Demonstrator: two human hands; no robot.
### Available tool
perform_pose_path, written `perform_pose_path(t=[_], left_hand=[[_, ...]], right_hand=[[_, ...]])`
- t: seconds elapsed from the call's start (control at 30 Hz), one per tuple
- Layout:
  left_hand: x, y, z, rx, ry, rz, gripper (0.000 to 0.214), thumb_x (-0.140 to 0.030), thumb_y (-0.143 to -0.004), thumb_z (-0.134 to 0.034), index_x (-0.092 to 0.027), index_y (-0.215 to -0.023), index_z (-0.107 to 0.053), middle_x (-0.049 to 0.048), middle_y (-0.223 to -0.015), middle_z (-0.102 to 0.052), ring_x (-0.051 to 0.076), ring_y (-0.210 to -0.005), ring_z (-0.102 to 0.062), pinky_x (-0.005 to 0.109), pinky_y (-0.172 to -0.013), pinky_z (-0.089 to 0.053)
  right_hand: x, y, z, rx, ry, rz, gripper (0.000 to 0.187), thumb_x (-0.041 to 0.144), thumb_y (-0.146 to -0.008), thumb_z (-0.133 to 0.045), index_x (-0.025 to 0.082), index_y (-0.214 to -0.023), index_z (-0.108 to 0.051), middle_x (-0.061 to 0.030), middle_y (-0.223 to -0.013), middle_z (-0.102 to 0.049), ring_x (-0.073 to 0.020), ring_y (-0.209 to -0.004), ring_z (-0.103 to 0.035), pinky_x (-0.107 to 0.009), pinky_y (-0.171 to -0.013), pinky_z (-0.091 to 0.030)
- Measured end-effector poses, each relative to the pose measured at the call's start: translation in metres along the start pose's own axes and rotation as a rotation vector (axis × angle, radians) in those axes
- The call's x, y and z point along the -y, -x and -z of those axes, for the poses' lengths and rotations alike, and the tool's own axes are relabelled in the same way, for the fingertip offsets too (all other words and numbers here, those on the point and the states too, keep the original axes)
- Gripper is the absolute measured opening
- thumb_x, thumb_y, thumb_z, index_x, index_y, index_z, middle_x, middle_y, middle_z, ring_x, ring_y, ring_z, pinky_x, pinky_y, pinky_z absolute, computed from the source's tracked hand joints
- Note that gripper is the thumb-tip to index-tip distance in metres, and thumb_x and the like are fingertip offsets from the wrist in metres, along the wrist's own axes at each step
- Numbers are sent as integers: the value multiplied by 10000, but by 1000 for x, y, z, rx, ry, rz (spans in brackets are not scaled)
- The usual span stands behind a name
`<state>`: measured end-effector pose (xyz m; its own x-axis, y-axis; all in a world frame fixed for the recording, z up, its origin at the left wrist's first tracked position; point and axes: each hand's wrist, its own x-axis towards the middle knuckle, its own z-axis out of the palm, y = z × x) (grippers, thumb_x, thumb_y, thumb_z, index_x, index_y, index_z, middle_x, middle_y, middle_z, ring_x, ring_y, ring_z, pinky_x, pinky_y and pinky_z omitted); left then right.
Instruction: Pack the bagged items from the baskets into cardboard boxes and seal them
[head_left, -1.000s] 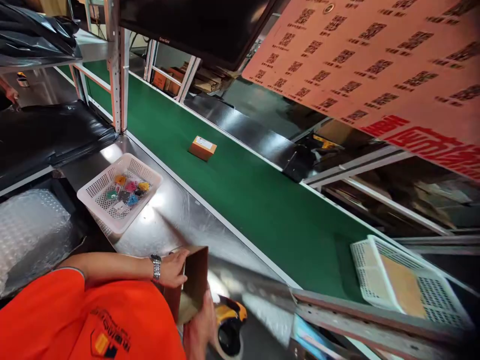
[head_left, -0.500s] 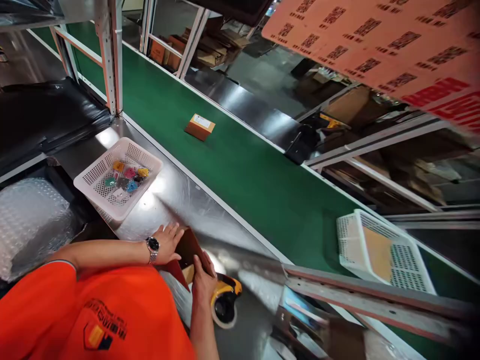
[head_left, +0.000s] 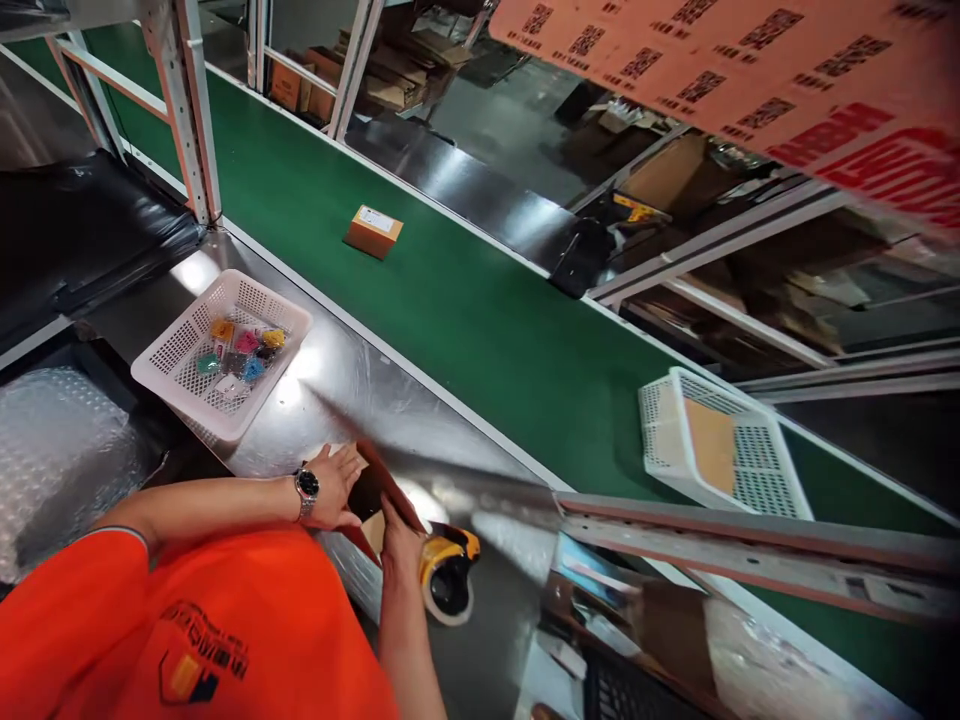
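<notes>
An open brown cardboard box (head_left: pixel 367 496) is in front of the person's orange shirt (head_left: pixel 292 620), above the shiny metal bench (head_left: pixel 337 395); whether its bottom rests fully there, I cannot tell. The left hand (head_left: pixel 335 487), with a metal watch (head_left: pixel 307 484) at the wrist, lies on one side of the box, its fingers extended and not closed around anything. The right hand (head_left: pixel 403 540) has its grip on the opposite wall, with fingertips at the edge of the opening.

In my judgement, the cardboard wall may bend or crease if the right hand squeezes too strongly. If the left hand presses more than the other holds, the box could turn or slide on the smooth metal. A yellow and black tape dispenser (head_left: pixel 448 572) is just beside the right hand, so a wide movement of this wrist could knock it. The pale pink perforated plastic basket (head_left: pixel 253 292), with small colourful bagged items (head_left: pixel 244 350), is well apart from the box, so the danger for it seems small.
</notes>
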<state>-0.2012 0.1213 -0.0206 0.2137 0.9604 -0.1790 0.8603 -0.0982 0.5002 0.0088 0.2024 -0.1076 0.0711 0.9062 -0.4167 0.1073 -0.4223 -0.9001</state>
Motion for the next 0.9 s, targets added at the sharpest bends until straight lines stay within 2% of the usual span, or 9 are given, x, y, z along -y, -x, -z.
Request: perform_pose_path(t=[0.17,0.37,0.5,0.6,0.67,0.73,0.83,0.9], left_hand=[[2,-3,-1,43,-89,-17,981,-764,-1051,-594,-36,-1707,-543,302,-1785,-497,514,-1696,-380,719,-1353,-328],[9,-9,-2,58,-103,-33,968,-773,-1030,-659,-49,-1669,-603,289,-1774,-521,512,-1669,-419,684,-1338,-376],[7,-19,-4,26,-159,-9,875,-783,-1028,-682,-54,-1507,-744,295,-1685,-610,523,-1608,-462,686,-1301,-419],[5,-32,-6,-34,-146,58,743,-776,-986,-756,-113,-1312,-831,265,-1496,-715,489,-1474,-569,615,-1199,-522],[5,-41,-8,-45,-84,151,713,-745,-914,-862,-118,-1252,-825,262,-1424,-714,465,-1359,-637,543,-1067,-601],[7,-46,-11,-66,9,231,733,-702,-806,-982,-126,-1222,-800,254,-1405,-698,451,-1292,-671,506,-991,-633],[16,-47,-19,-166,184,325,892,-661,-610,-1109,-146,-1235,-737,219,-1377,-684,420,-1244,-697,516,-1033,-640],[22,-46,-25,-256,311,409,1070,-616,-482,-1160,-153,-1320,-681,213,-1411,-660,408,-1260,-701,532,-1088,-633]], right_hand=[[-3,-2,2,13,16,53,572,549,-537,-1007,219,-991,-897,-82,-1037,-917,-318,-1023,-821,-461,-982,-649],[-3,-2,1,32,10,65,494,502,-583,-1002,206,-967,-905,-79,-1001,-914,-295,-971,-802,-443,-978,-619],[5,1,-1,33,-6,36,486,497,-562,-1013,190,-920,-894,-79,-930,-900,-296,-945,-797,-425,-929,-610],[15,4,2,76,-48,-59,549,554,-489,-1033,204,-878,-868,-60,-860,-880,-290,-875,-793,-418,-856,-625],[22,7,8,116,-112,-106,586,670,-523,-994,224,-869,-837,-42,-819,-857,-286,-825,-792,-421,-808,-641],[26,11,13,136,-197,-150,599,778,-614,-909,250,-873,-801,-25,-787,-829,-287,-825,-799,-423,-796,-659],[23,20,18,120,-295,-218,560,777,-690,-856,268,-910,-776,-18,-811,-814,-294,-898,-812,-419,-822,-681],[17,26,18,98,-330,-226,548,709,-677,-881,269,-990,-786,-19,-907,-832,-285,-962,-810,-399,-837,-681]])
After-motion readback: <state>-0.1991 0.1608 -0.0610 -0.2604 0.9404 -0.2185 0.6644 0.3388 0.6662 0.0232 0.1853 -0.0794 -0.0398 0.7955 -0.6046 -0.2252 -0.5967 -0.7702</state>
